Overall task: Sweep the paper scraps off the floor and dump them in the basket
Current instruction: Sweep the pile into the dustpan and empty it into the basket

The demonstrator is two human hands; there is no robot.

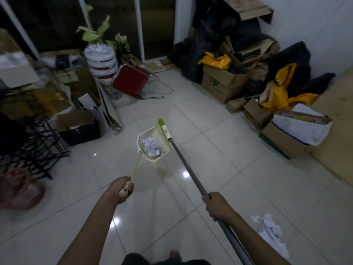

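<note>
Left hand (122, 188): fingers curled round cream handle of dustpan (155, 159). Pan holds paper scraps (152, 147).
Right hand (217, 205): grips grey pole of broom (190, 169). Green end beside pan; its label unreadable.
Loose scrap pile (269, 228) on tiled floor, lower right.
Basket (101, 58) far left, topped with paper.
Cardboard box (215, 84): green logo, letters unclear.
</note>
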